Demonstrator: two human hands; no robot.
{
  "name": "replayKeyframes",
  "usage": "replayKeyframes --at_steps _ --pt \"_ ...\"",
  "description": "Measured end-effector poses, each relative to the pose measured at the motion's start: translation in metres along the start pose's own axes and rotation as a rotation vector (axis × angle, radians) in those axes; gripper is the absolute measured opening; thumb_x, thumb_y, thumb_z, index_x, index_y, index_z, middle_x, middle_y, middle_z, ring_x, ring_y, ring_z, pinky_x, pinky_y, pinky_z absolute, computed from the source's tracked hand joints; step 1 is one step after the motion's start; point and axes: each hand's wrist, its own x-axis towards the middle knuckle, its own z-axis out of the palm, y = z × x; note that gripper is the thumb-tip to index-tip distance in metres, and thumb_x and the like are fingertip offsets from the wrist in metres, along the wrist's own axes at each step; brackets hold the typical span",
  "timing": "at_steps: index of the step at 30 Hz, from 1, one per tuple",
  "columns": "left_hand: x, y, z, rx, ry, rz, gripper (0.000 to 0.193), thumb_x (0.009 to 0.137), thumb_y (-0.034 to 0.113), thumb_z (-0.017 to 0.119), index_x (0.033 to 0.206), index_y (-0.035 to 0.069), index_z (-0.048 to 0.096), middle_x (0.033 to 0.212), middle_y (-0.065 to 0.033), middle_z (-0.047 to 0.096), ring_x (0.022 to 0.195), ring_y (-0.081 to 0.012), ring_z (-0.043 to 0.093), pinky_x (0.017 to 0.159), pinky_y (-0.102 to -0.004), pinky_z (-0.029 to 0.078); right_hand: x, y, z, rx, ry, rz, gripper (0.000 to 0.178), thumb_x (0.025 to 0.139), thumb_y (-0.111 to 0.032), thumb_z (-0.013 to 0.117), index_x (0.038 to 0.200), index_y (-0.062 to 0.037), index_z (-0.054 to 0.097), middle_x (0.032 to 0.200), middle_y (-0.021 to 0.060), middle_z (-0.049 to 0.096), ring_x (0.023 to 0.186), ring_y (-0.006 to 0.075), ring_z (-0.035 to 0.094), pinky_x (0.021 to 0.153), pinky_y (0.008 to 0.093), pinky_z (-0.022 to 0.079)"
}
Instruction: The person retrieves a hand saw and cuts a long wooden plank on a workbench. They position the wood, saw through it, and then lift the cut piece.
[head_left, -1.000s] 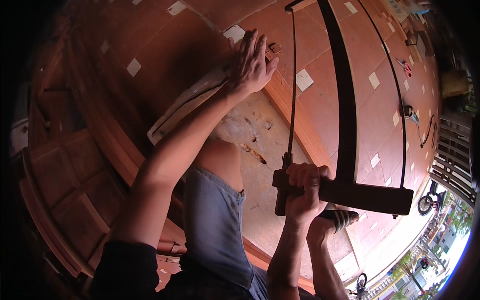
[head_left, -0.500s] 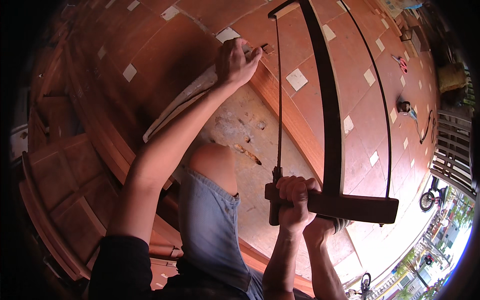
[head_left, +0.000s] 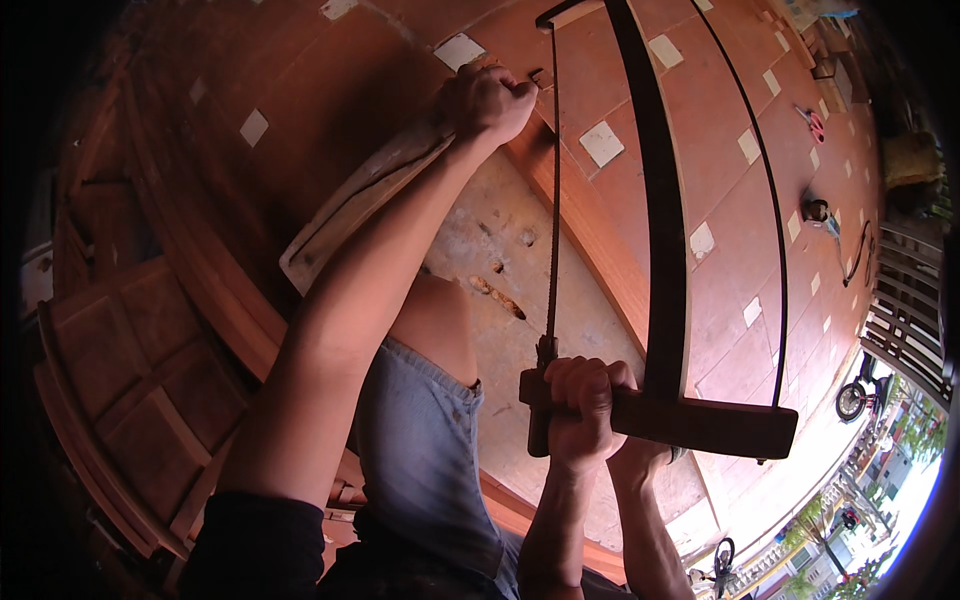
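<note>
A wooden frame saw (head_left: 664, 230) stretches away from me, its narrow blade on the left and a thin tension line on the right. My right hand (head_left: 585, 405) wraps round its near crosspiece, close to the blade's peg. The blade passes over a reddish wooden strip (head_left: 597, 258) lying along a worn plank bench (head_left: 500, 225). At the far end of that strip my left hand (head_left: 488, 103) is closed, thumb folded over; its fingertips are hidden. A small notched wood end (head_left: 540, 77) pokes out just beyond it. My bent knee (head_left: 430, 320) presses on the bench.
Brown wooden panels and rails (head_left: 150, 380) are stacked on the left. On the tiled floor (head_left: 720, 190) at right lie red-handled scissors (head_left: 811, 125) and a corded power tool (head_left: 818, 212). Farther off are a slatted rack (head_left: 908, 310) and a motorbike (head_left: 858, 395).
My left hand has turned and shifted slightly right, its thumb now folded down rather than raised. The saw's near end has moved a little toward me and left with my right hand.
</note>
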Motion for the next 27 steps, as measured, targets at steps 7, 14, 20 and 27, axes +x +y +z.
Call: replayKeyframes --at_steps 7,14,20,27 --pt "0.002 -0.009 0.002 -0.069 -0.038 -0.068 0.037 0.081 0.053 0.071 0.087 0.017 0.075 0.125 -0.0165 0.062 0.123 -0.0358 0.054 0.112 -0.0512 0.035 -0.108 -0.044 -0.02 -0.057 0.038 0.056 0.034 0.106 -0.021 0.057 0.077 -0.0108 0.043 0.06 0.0043 0.048 0.051 0.017 0.047 0.061 0.04 0.048" --pt "-0.004 0.013 -0.009 -0.124 -0.119 -0.042 0.041 0.082 0.057 0.07 0.085 0.017 0.076 0.125 -0.0189 0.061 0.123 -0.0356 0.053 0.111 -0.0533 0.035 0.048 0.042 0.006 0.003 0.098 -0.069 0.034 0.104 -0.015 0.058 0.077 -0.0102 0.039 0.064 0.0024 0.04 0.059 0.0171 0.042 0.068 0.0404 0.047" --pt "-0.001 0.001 -0.006 -0.081 -0.05 -0.066 0.046 0.082 0.061 0.066 0.083 0.016 0.077 0.121 -0.0217 0.063 0.12 -0.0387 0.054 0.108 -0.0539 0.038 0.03 0.028 0.008 -0.018 0.089 0.005 0.031 0.104 -0.013 0.057 0.078 -0.0095 0.041 0.066 0.0025 0.04 0.06 0.017 0.042 0.07 0.0404 0.047" --pt "0.004 -0.007 -0.002 -0.031 -0.02 -0.013 0.05 0.081 0.062 0.066 0.091 0.014 0.079 0.12 -0.0243 0.066 0.114 -0.0414 0.059 0.102 -0.0531 0.044 -0.133 -0.033 -0.026 -0.039 0.096 0.052 0.033 0.104 -0.027 0.063 0.082 -0.0087 0.046 0.061 0.0073 0.054 0.053 0.0195 0.053 0.062 0.0423 0.052"
